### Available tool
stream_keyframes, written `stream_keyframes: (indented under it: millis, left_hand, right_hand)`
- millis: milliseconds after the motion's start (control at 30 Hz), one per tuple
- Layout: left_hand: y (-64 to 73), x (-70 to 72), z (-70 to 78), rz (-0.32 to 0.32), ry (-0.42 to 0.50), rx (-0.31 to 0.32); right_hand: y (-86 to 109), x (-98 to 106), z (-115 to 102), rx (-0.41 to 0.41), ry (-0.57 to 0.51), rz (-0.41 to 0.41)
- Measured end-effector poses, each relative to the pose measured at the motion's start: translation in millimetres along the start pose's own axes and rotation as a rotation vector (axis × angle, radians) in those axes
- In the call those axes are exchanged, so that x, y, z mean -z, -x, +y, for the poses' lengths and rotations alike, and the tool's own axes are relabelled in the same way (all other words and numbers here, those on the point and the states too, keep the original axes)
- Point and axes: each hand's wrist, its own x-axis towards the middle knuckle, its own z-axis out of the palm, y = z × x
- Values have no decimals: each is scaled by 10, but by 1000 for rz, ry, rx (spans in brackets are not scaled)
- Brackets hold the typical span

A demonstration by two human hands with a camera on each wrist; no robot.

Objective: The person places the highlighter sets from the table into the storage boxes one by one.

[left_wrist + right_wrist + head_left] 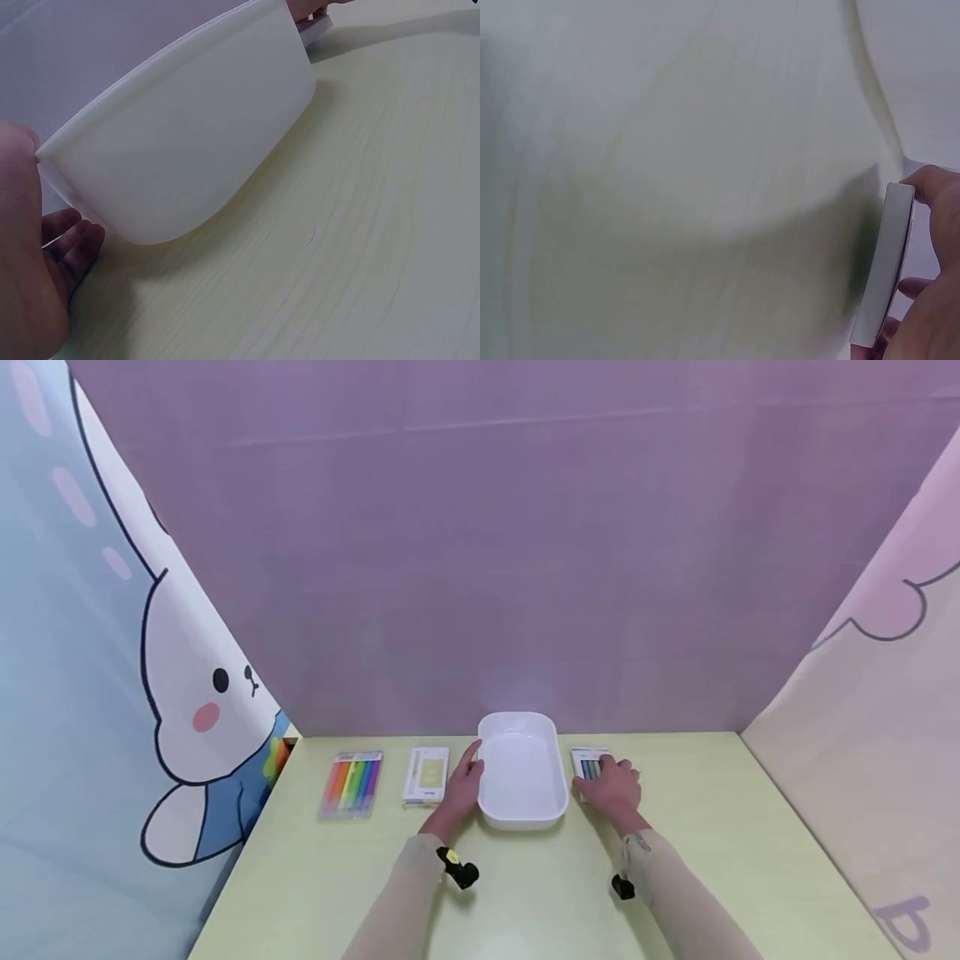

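Note:
A white rectangular plastic tray [521,768] with rounded corners sits near the table's back edge; its inside looks bare. My left hand [462,785] holds its left side, the thumb at the rim and the fingers against the outer wall [180,127] in the left wrist view. To the tray's right, my right hand [617,787] grips a flat white box [590,753] with bluish and greenish sticks on its front. In the right wrist view, thumb and fingers hold opposite ends of this box [883,266], seen edge-on. Whether it touches the table I cannot tell.
Left of the tray lies a white box [425,775] with a yellowish panel. Farther left is a clear pack of rainbow-coloured pens [351,785]. A purple backdrop [510,568] rises behind the pale wooden table [525,893], with printed cloths on both sides.

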Motion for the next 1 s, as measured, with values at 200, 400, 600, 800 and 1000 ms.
stream_keyframes:
  millis: [200, 400, 600, 800, 1000]
  left_hand:
    - [-9, -16, 10, -5, -12, 4]
    - [-7, -1, 29, -4, -27, 13]
    - [-37, -4, 58, 15, -10, 13]
    - [-16, -14, 40, 14, -13, 11]
    - [-9, -26, 33, -3, -14, 25]
  right_hand:
    - [-13, 104, -41, 34, -17, 49]
    - [9, 300, -183, 94, -10, 96]
    - [76, 560, -401, 144, -27, 134]
    - [194, 723, -603, 158, -54, 142]
    - [310, 846, -809, 183, -56, 131]
